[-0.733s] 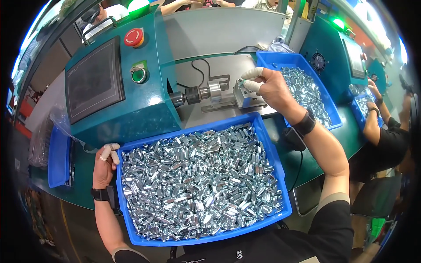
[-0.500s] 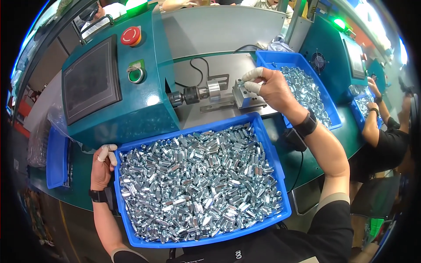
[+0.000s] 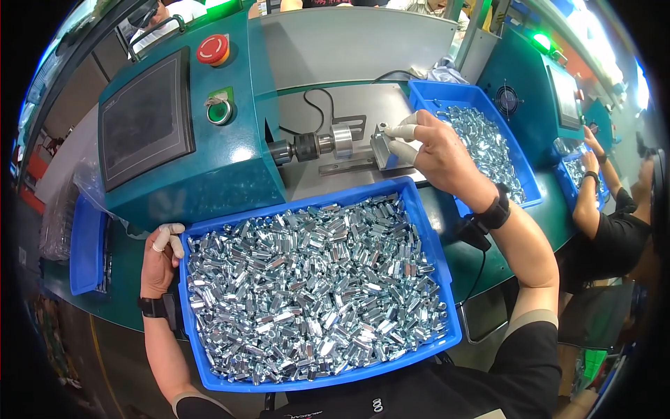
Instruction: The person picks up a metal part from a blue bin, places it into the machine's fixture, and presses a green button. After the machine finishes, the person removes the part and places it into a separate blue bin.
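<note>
At the far left, a blue bin (image 3: 86, 244) stands at the edge of the green tabletop (image 3: 125, 272). The left hand (image 3: 160, 255) comes next, fingers bent and some in pale covers, touching the upper left corner of a big blue tray (image 3: 441, 269); I cannot tell whether it grips the rim. The tray lies in front of the person, long axis running left to right, its right end angled slightly away. It is heaped with short six-sided metal pieces (image 3: 314, 286), silvery and shiny, pointing every which way.

Behind the left part of the tray is a green machine (image 3: 202, 174) with a dark screen (image 3: 146, 119), a red button (image 3: 213, 49) and a green button (image 3: 219, 109). A metal shaft (image 3: 307, 147) sticks out to the right, ending in a bright, smooth cylinder.

Just beyond the cylinder, behind the tray, sits a grey metal block (image 3: 380, 151), upright, its left side toward the shaft, a dark spot on top. The right hand (image 3: 447, 153) reaches leftward over it, covered forefinger and thumb at the block; whether they pinch a piece I cannot tell. Right of that, a second tray (image 3: 534, 188) holds similar silvery pieces.
</note>
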Available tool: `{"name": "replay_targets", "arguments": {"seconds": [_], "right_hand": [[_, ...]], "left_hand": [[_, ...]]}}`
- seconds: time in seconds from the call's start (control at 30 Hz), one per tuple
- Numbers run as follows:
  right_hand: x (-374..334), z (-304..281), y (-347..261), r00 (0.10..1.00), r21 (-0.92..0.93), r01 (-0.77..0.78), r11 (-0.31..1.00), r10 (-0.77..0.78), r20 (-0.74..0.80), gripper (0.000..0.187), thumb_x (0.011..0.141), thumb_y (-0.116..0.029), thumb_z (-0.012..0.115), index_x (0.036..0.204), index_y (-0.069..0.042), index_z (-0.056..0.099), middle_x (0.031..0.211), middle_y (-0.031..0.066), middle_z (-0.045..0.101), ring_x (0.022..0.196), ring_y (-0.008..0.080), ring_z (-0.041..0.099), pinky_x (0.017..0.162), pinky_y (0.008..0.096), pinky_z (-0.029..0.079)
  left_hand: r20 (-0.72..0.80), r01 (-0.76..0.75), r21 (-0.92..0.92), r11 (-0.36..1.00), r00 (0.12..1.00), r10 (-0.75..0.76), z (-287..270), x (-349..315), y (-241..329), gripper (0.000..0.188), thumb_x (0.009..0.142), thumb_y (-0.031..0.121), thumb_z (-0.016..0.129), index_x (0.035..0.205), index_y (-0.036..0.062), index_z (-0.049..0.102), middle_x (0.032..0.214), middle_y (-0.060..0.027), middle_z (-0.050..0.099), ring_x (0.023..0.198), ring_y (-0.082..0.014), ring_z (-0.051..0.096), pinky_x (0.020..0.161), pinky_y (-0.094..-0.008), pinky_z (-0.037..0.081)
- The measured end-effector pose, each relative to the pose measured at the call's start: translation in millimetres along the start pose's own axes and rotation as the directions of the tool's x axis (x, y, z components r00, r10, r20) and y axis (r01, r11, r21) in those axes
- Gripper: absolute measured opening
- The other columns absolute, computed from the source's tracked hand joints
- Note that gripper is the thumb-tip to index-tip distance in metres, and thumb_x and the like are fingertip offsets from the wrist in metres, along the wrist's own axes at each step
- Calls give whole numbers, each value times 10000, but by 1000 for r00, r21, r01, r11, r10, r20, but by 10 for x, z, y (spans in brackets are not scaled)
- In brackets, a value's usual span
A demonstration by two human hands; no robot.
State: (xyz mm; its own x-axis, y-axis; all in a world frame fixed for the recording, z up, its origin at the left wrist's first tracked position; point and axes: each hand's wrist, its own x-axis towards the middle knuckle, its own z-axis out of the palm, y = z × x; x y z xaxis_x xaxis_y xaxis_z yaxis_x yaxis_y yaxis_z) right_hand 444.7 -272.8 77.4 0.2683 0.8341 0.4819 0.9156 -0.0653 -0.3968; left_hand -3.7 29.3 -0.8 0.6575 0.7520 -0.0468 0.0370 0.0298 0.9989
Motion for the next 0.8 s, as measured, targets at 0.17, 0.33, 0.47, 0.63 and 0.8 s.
{"name": "replay_targets", "arguments": {"seconds": [0.17, 0.33, 0.47, 0.63, 0.8], "right_hand": [[-41, 63, -14, 868, 388, -497, 776, 437, 237, 340, 954, -223, 696, 1218, -10, 692, 1023, 63, 719, 814, 102, 638, 717, 255, 522], [-38, 55, -73, 838, 481, -545, 687, 437, 327, 381, 974, -229, 676, 1259, 25, 663, 1076, 67, 718, 900, 95, 645, 801, 262, 535], [12, 0, 3, 846, 519, -524, 675, 339, 412, 389, 972, -207, 675, 1293, 11, 647, 1076, 67, 720, 951, 113, 648, 837, 275, 531], [145, -123, 87, 839, 537, -478, 695, 181, 514, 481, 924, -228, 730, 1329, 7, 621, 1097, 78, 723, 999, 129, 640, 872, 284, 521], [285, -88, 172, 805, 515, -424, 745, 49, 591, 571, 877, -256, 774, 1356, 2, 600, 1138, 97, 722, 1025, 142, 633, 911, 299, 511]], "left_hand": [[1, -13, 5, 1000, 1000, 13, 14, 8, -3, 351, 1044, 320, 515, 1075, 7, 670, 654, -21, 592, 500, -64, 443, 477, -194, 339], [-8, -10, 48, 999, 1000, 10, 50, 7, 27, 369, 1050, 357, 501, 1063, 18, 648, 636, -1, 549, 492, -55, 409, 470, -197, 310], [-14, 6, 38, 999, 1000, -6, 54, 11, 23, 367, 1051, 360, 500, 1046, 23, 647, 613, 3, 530, 486, -58, 404, 470, -201, 303], [-6, -2, 7, 1000, 1000, 2, 37, 12, 9, 375, 1040, 364, 516, 1042, 16, 655, 626, -19, 568, 489, -66, 418, 470, -202, 314], [-31, 12, -5, 1000, 999, -12, 16, 14, -12, 384, 1038, 378, 519, 1033, 20, 655, 615, -17, 561, 487, -69, 417, 471, -204, 309]]}}
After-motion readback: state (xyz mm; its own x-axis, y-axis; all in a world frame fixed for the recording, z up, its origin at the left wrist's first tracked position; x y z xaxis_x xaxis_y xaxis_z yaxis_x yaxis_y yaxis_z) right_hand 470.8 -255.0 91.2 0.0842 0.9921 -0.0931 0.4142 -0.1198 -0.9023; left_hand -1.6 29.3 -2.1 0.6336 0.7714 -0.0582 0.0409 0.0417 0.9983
